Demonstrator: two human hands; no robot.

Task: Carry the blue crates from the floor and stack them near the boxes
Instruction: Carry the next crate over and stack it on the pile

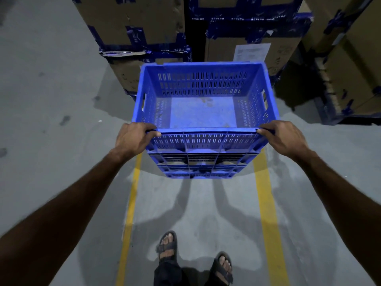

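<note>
On crate stack (201,162) | L hand (132,138) + R hand (283,139) fingers curled round top crate (203,100) rim

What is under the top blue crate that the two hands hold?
Under the top crate more blue crates are nested in a stack; only their near walls show. Their insides are covered. The top crate itself is empty. Both hands, left and right, grip its near rim.

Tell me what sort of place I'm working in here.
Most likely a warehouse or stockroom. Tall cardboard boxes sealed with blue tape stand stacked ahead, yellow lane lines are painted on the bare concrete floor, and both hands grip a blue crate on a stack.
</note>
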